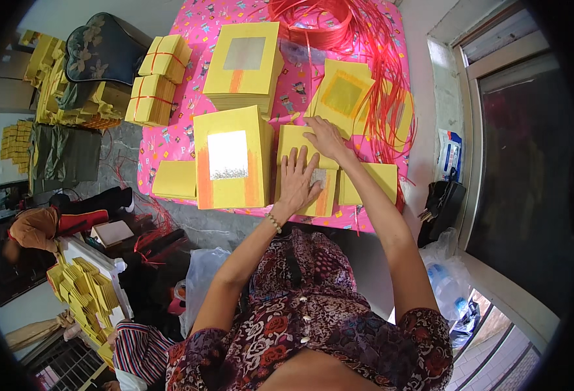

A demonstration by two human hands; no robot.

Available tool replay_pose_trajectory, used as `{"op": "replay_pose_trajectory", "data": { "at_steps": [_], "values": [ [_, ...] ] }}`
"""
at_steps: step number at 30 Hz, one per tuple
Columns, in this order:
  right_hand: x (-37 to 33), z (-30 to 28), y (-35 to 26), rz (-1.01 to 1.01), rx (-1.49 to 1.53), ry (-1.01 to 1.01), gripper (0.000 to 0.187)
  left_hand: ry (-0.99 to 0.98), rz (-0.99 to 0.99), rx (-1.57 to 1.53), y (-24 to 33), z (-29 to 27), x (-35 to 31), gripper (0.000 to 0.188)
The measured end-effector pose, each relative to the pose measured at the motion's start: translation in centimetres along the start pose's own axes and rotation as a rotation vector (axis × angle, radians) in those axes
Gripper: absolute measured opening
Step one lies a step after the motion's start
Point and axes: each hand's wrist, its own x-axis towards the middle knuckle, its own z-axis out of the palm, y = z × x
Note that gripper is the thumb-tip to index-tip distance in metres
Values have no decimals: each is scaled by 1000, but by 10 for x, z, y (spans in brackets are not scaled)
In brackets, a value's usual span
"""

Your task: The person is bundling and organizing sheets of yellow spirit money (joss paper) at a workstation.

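My left hand (293,182) lies with its fingers spread flat on a yellow paper stack near the table's front edge. Under it shows a yellow sheet with a silver patch and an orange band (325,199). Just beyond, my right hand (327,139) rests with fingers stretched on plain yellow paper (292,139) lying over that stack. Neither hand is closed round anything. Close by on the left rises a taller stack of yellow sheets (228,192), its top bearing a bright silver square. A plain yellow stack (377,182) sits beside my right forearm.
The table has a pink patterned cloth (186,114). Red plastic strapping (313,29) is coiled at the back. A large yellow stack (235,78) and red-tied bundles (151,99) stand at left. Another person (137,352) is at lower left, near more yellow bundles (88,290).
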Motion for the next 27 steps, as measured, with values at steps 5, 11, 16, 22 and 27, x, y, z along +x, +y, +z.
{"op": "replay_pose_trajectory", "data": {
  "at_steps": [5,11,16,22,27],
  "values": [
    [-2,0,-5,-20,-35,-4,33,-1,3,0,-1,1,0,77],
    [-4,5,-5,-29,-51,35,32,-2,-1,-24,0,3,-2,79],
    [-5,8,-9,-3,-147,44,31,-45,-8,-27,-1,3,-4,80],
    [-6,5,-14,1,-130,55,31,-2,-11,-75,-1,2,-9,81],
    [-7,4,-15,15,-124,45,31,-5,10,-74,-4,4,-11,80]
  ]
}}
